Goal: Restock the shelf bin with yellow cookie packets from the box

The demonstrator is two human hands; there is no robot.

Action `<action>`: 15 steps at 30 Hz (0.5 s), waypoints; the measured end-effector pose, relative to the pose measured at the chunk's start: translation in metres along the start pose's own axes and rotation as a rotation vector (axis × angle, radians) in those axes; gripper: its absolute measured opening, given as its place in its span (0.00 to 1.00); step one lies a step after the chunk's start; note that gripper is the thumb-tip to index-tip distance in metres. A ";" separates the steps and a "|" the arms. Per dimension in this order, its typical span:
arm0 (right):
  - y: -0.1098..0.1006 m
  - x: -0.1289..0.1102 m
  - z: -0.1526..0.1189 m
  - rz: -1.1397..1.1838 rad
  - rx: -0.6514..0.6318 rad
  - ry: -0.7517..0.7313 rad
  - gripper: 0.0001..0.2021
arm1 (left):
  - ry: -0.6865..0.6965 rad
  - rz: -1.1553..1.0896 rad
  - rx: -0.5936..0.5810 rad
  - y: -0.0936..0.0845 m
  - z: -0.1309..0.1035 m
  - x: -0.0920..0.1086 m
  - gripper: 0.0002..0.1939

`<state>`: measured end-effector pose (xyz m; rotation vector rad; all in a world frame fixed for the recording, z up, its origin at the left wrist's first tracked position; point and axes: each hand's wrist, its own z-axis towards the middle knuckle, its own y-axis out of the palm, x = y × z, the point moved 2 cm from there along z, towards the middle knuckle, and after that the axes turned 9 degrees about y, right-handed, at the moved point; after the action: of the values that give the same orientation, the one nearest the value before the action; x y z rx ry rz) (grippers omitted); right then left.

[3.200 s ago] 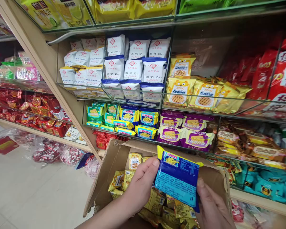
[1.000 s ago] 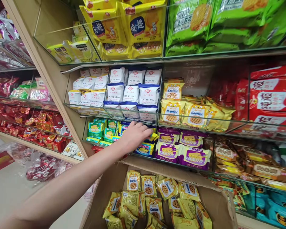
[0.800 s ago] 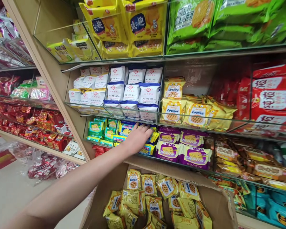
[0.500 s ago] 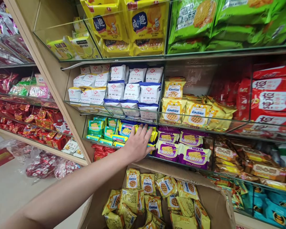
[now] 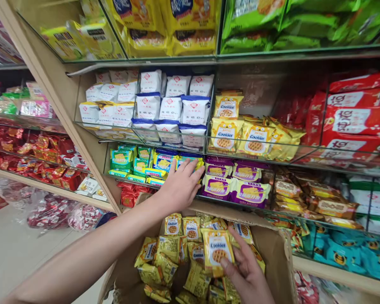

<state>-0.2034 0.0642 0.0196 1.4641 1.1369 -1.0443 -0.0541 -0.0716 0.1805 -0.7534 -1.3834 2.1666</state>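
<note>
Cookie packet (image 5: 218, 253), yellow with its printed front showing, is in the right hand (image 5: 245, 270), gripped at its edge between thumb and fingers, above the open cardboard box (image 5: 274, 247). More yellow packets (image 5: 169, 245) lie loosely piled in the box. The left hand (image 5: 182, 185) is released, fingers extended and slightly spread over the blue and yellow packets (image 5: 164, 162) on the low shelf; whether its fingertips press on them, I cannot tell. Green packets (image 5: 122, 159) sit to the left of these, purple packets (image 5: 247, 192) to the right, and white packets (image 5: 171, 109) on the shelf above.
</note>
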 end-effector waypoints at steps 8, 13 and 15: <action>0.006 -0.057 0.003 0.253 -0.004 0.064 0.33 | -0.401 -1.606 0.014 0.036 -0.062 0.067 0.25; 0.011 -0.047 0.010 0.169 0.031 -0.031 0.21 | -0.611 -1.930 0.192 0.047 -0.057 0.072 0.20; 0.012 -0.041 0.014 0.173 0.096 -0.094 0.21 | -0.563 -1.906 0.200 0.044 -0.057 0.071 0.19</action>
<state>-0.2004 0.0433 0.0591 1.5426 0.8879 -1.0467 -0.0727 -0.0055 0.1063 1.0431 -1.0862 0.7909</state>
